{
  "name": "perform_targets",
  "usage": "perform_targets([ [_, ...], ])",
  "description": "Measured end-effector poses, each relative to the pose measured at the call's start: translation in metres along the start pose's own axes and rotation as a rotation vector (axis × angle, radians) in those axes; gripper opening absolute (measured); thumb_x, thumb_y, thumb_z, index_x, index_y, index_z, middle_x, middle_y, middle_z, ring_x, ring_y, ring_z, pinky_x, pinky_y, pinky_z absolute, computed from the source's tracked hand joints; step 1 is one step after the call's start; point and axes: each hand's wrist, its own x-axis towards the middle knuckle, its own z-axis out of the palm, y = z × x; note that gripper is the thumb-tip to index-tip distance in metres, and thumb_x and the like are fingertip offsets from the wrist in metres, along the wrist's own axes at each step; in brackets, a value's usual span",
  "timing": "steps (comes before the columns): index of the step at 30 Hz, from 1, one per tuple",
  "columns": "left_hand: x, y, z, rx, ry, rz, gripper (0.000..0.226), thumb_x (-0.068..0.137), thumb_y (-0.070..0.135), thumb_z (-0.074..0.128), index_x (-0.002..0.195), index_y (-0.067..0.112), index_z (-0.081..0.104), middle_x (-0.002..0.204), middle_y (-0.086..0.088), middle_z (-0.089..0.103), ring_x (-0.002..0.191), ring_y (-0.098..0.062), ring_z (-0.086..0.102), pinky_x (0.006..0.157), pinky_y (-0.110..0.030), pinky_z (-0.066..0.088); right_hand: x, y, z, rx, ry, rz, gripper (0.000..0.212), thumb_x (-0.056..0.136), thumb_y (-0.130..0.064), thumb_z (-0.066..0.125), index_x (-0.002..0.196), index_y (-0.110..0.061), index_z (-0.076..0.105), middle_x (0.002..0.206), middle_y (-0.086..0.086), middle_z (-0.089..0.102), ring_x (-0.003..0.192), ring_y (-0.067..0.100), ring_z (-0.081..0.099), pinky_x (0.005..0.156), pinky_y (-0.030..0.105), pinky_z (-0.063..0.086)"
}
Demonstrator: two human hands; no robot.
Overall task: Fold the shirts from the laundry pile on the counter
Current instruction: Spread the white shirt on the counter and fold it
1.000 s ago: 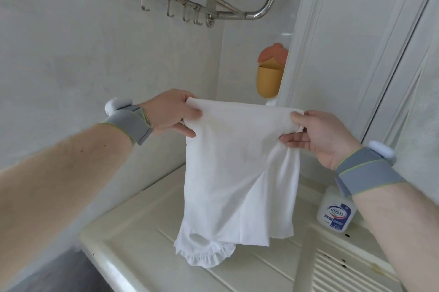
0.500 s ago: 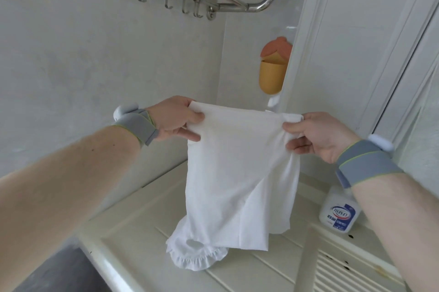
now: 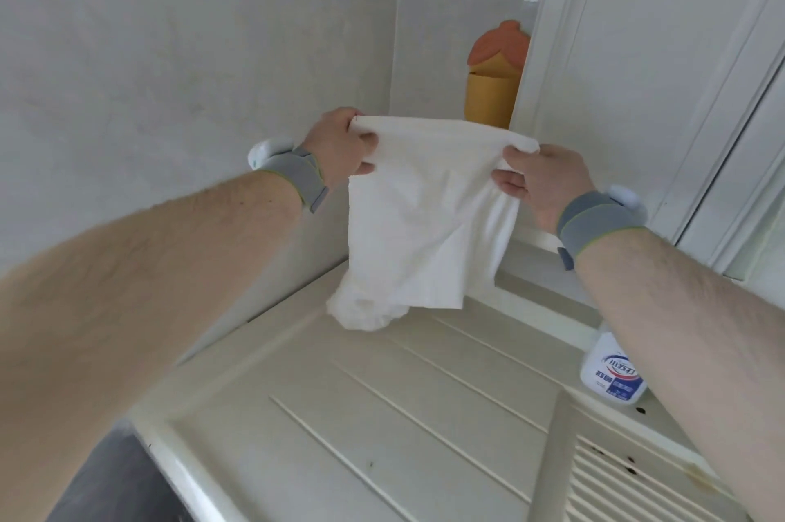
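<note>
The person held a white shirt (image 3: 420,224) up in the air over the counter (image 3: 382,415), one top corner in each hand. The left hand (image 3: 340,147) pinched its corner with the thumb over the cloth and the fingers curled behind; the right hand (image 3: 539,181) gripped the other corner the same way, fingers bunched into the fabric. Between them the top edge ran fairly taut, sagging a little. The shirt hung doubled, one layer lying over another, and its ruffled lower end (image 3: 365,309) hung close over the back of the counter; whether it touched I could not tell. A spray bottle (image 3: 611,377) stood at the right, well apart from the cloth, and a yellow holder (image 3: 492,96) hung on the wall behind.

This looked to me like the middle of a fold: the shirt already halved and held up to straighten. The next move would seem to call for lowering it flat onto the ribbed counter, keeping both corners level so the layers stayed matched, with the ruffle not tucked under. No laundry pile showed from where I stood.
</note>
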Motion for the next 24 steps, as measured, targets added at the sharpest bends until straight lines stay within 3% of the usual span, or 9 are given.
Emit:
perform_targets([
  [3, -0.015, -0.028, -0.003, 0.098, 0.048, 0.097, 0.023, 0.090, 0.004, 0.056, 0.076, 0.023, 0.053, 0.082, -0.003, 0.056, 0.085, -0.024, 0.059, 0.076, -0.038, 0.059, -0.005, 0.030, -0.006, -0.033, -0.011, -0.041, 0.006, 0.089, -0.011, 0.066, 0.085, -0.015, 0.065, 0.086, 0.004, 0.069, 0.073, 0.015, 0.070, 0.070, 0.023, 0.057],
  [6, -0.048, -0.074, -0.004, 0.285, 0.036, 0.108, 0.018, 0.087, 0.005, 0.059, 0.078, 0.019, 0.055, 0.077, -0.005, 0.057, 0.080, -0.027, 0.061, 0.076, -0.042, 0.055, -0.029, 0.085, -0.014, -0.113, -0.033, -0.012, 0.012, 0.089, -0.006, 0.064, 0.081, -0.014, 0.066, 0.081, 0.005, 0.068, 0.064, 0.007, 0.069, 0.066, 0.020, 0.056],
  [10, -0.114, -0.138, -0.005, 0.478, -0.062, 0.074, 0.010, 0.088, 0.011, 0.061, 0.084, 0.021, 0.060, 0.075, 0.000, 0.060, 0.072, -0.019, 0.055, 0.064, -0.029, 0.041, -0.076, 0.158, -0.035, -0.309, -0.117, 0.069, 0.008, 0.090, -0.007, 0.063, 0.089, -0.004, 0.070, 0.075, 0.007, 0.068, 0.066, 0.013, 0.068, 0.072, 0.030, 0.055],
  [13, -0.169, -0.165, -0.009, 0.443, -0.133, 0.075, 0.024, 0.090, 0.010, 0.060, 0.083, 0.033, 0.056, 0.076, 0.016, 0.058, 0.070, 0.001, 0.053, 0.062, -0.008, 0.036, -0.115, 0.184, -0.053, -0.680, -0.160, -0.036, 0.026, 0.088, -0.022, 0.067, 0.064, -0.013, 0.063, 0.055, -0.006, 0.055, 0.057, 0.015, 0.051, 0.061, 0.029, 0.045],
  [15, -0.198, -0.172, -0.015, 0.416, -0.170, 0.089, 0.026, 0.091, 0.017, 0.057, 0.081, 0.040, 0.052, 0.078, 0.015, 0.059, 0.071, -0.001, 0.055, 0.064, -0.011, 0.037, -0.139, 0.187, -0.059, -0.823, -0.185, -0.112, 0.028, 0.087, -0.027, 0.068, 0.063, -0.013, 0.062, 0.050, -0.009, 0.049, 0.055, 0.018, 0.043, 0.053, 0.023, 0.037],
  [18, -0.237, -0.183, -0.022, 0.369, -0.205, 0.052, 0.016, 0.091, 0.026, 0.054, 0.080, 0.037, 0.055, 0.078, 0.007, 0.061, 0.072, -0.013, 0.056, 0.065, -0.026, 0.042, -0.176, 0.189, -0.065, -0.826, -0.259, -0.157, 0.015, 0.089, -0.023, 0.066, 0.081, -0.011, 0.071, 0.074, 0.003, 0.071, 0.071, 0.022, 0.061, 0.066, 0.025, 0.045],
  [20, -0.258, -0.189, -0.026, 0.340, -0.214, 0.013, 0.017, 0.092, 0.029, 0.055, 0.084, 0.044, 0.054, 0.078, 0.004, 0.061, 0.072, -0.018, 0.055, 0.065, -0.030, 0.043, -0.198, 0.188, -0.067, -0.776, -0.294, -0.185, 0.009, 0.090, -0.018, 0.066, 0.086, -0.012, 0.072, 0.081, 0.003, 0.072, 0.078, 0.020, 0.063, 0.070, 0.024, 0.045],
  [22, -0.271, -0.188, -0.028, 0.293, -0.220, -0.008, 0.004, 0.085, 0.043, 0.052, 0.084, 0.046, 0.055, 0.077, 0.004, 0.061, 0.072, -0.020, 0.057, 0.066, -0.033, 0.044, -0.215, 0.184, -0.069, -0.746, -0.308, -0.211, 0.010, 0.090, -0.020, 0.065, 0.084, -0.015, 0.071, 0.075, -0.001, 0.070, 0.072, 0.017, 0.063, 0.069, 0.028, 0.046],
  [24, -0.284, -0.188, -0.033, 0.233, -0.223, -0.012, 0.015, 0.077, 0.054, 0.048, 0.085, 0.045, 0.056, 0.075, 0.009, 0.061, 0.071, -0.015, 0.057, 0.065, -0.032, 0.044, -0.231, 0.183, -0.068, -0.702, -0.290, -0.192, 0.014, 0.089, -0.032, 0.060, 0.079, -0.025, 0.067, 0.070, -0.012, 0.067, 0.063, 0.002, 0.058, 0.062, 0.021, 0.046],
])
